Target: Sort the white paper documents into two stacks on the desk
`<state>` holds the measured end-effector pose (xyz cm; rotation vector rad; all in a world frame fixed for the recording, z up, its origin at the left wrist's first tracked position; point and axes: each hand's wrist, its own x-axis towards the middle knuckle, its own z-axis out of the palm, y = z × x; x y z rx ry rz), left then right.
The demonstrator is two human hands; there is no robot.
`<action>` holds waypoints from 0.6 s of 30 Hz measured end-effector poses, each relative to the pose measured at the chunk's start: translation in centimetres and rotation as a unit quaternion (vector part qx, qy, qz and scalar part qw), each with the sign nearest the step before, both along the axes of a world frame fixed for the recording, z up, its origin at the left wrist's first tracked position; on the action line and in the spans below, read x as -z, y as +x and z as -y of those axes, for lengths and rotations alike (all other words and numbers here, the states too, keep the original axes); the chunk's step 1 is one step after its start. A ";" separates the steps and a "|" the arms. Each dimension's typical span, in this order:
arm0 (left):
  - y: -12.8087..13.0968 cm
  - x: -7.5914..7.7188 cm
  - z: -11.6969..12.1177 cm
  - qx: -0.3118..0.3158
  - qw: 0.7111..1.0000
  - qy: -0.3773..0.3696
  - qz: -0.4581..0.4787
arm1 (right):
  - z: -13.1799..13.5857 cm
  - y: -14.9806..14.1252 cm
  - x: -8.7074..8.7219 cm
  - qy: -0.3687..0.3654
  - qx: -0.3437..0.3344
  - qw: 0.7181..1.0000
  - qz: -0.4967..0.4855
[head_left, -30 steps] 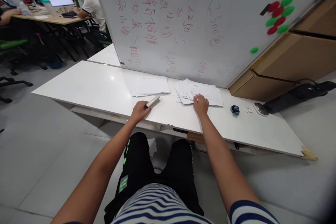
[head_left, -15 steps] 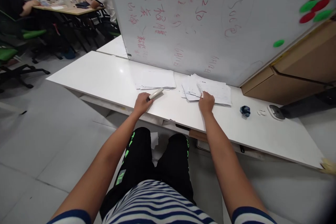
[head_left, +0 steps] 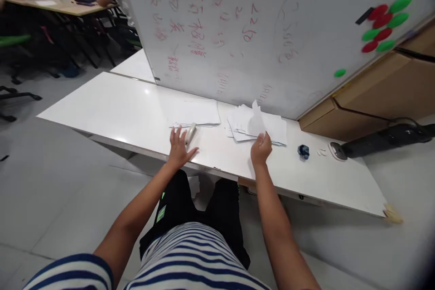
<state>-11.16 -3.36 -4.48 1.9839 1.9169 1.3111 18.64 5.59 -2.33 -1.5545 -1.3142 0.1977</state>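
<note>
My left hand (head_left: 178, 148) is open, its fingers spread over the front part of the white table. Beside its fingers is a slim pale tool that looks like a stapler (head_left: 190, 134), partly behind the hand. Just beyond lies a neat stack of white paper (head_left: 199, 112). On the right, my right hand (head_left: 261, 148) is closed, pinching a sheet of paper (head_left: 257, 123) between thumb and fingers. That sheet is bent and raised above a loose, fanned pile of papers (head_left: 277, 128).
A whiteboard (head_left: 251, 31) with red writing and magnets stands along the table's back. To the right are a small dark blue object (head_left: 303, 152), a black cylindrical device (head_left: 384, 139) and cardboard boxes (head_left: 370, 90). Another person sits at a desk (head_left: 64, 7) at far left.
My left hand has let go of the stapler-like tool and spread its fingers. My right hand has lifted a sheet off the pile towards me. The head view has shifted.
</note>
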 end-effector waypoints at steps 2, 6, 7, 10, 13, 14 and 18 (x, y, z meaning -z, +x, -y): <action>1.9 -1.1 0.3 0.085 0.994 -0.003 0.063 | 3.0 -1.5 -2.0 0.019 0.036 0.990 -0.135; 6.0 -2.9 -0.1 0.182 0.914 -0.123 0.341 | 7.7 -4.1 -3.5 0.043 -0.001 0.942 -0.334; 6.7 -3.2 -0.3 0.204 0.876 -0.164 0.405 | 8.3 -4.6 -3.3 0.043 -0.016 0.931 -0.362; 7.5 -3.9 -0.9 0.247 0.796 -0.215 0.508 | 8.9 -5.0 -2.3 0.029 -0.071 0.906 -0.417; 6.5 -4.1 -1.2 0.208 0.823 -0.179 0.497 | 8.9 -3.8 -1.2 -0.020 -0.155 0.893 -0.422; 6.0 -4.1 -1.2 0.187 0.844 -0.162 0.475 | 8.9 -3.0 -1.0 -0.038 -0.191 0.892 -0.409; 4.8 -4.0 -1.4 0.148 0.911 -0.124 0.364 | 7.9 0.3 -1.7 -0.084 -0.294 0.899 -0.312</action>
